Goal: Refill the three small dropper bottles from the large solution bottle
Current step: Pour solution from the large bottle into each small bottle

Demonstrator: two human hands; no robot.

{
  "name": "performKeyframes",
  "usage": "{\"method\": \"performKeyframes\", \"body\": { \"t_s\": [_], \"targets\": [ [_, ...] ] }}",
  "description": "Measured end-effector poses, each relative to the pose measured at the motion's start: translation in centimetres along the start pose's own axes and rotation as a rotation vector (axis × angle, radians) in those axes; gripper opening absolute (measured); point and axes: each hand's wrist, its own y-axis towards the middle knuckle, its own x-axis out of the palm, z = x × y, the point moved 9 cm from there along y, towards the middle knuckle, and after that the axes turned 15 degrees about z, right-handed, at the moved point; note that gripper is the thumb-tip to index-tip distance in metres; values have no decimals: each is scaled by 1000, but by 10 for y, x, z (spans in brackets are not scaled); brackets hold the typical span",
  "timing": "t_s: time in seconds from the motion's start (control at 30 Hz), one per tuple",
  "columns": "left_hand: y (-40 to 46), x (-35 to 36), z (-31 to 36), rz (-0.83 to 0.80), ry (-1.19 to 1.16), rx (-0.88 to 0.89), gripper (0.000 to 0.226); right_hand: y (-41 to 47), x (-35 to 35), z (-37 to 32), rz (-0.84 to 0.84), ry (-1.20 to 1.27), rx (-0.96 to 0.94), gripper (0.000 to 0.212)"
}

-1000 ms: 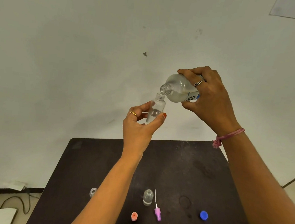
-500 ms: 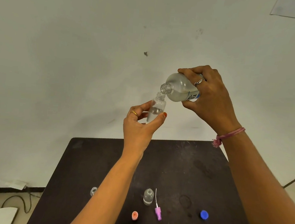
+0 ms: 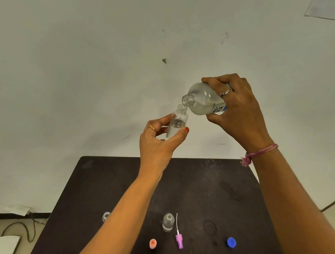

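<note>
Pouring was under way at the moment inspected. The right hand [image 3: 238, 110] gripped the large solution bottle [image 3: 204, 99] round its body, fingers over the top and thumb beneath, tilted so that its open neck sat just above and touching, or nearly touching, the mouth of a small dropper bottle [image 3: 177, 123]. The left hand [image 3: 159, 140] pinched that small bottle between thumb and fingers, roughly upright, just below and to the left of the right hand.

Handling, as judged: both bottles looked like clear, light plastic, likely smooth and slippery if wetted. The small one was best held low on its body, as here, leaving the narrow neck free; the large one round its waist for tilt control. Spillage at the narrow mouth appeared the chief risk.

Appearance: the large bottle was clear, part full, with a blue-and-white label under the fingers. The small bottle showed liquid to roughly half height.

Below both hands, on the dark table [image 3: 208, 182], stood a second dropper bottle [image 3: 168, 222], uncapped. Near it lay an orange cap [image 3: 153, 243], a pink spray nozzle [image 3: 179, 238] and a blue cap [image 3: 231, 242].
</note>
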Motion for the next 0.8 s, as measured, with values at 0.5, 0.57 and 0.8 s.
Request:
{"method": "performKeyframes", "body": {
  "t_s": [0.5,0.57,0.8],
  "targets": [
    [-2,1,1,3,0,13,37,-1,-2,2,-1,-2,5,71],
    [-2,1,1,1,3,16,36,-1,-2,1,0,-1,4,71],
    [-2,1,1,3,7,15,37,0,-3,2,5,-2,-2,73]
  ]
}}
